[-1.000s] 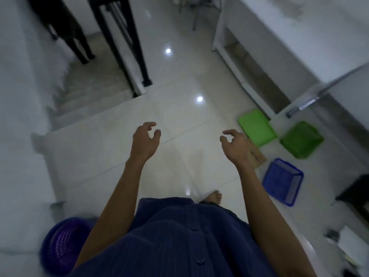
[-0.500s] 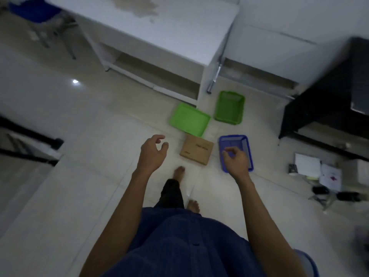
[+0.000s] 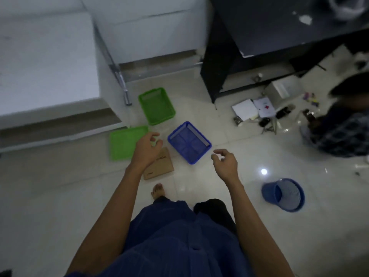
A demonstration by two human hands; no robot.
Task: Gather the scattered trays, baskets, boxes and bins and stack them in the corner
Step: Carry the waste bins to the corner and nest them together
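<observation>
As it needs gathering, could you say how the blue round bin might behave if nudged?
The blue round bin would probably roll in a curve, being tapered and on its side. Its perforated plastic wall suggests it is light.

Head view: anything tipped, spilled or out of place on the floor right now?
The round blue bin at lower right appears to lie on its side. Loose papers and small items are strewn beside the black desk. The green basket, green tray, blue basket and cardboard box sit at mismatched angles, unstacked.
</observation>
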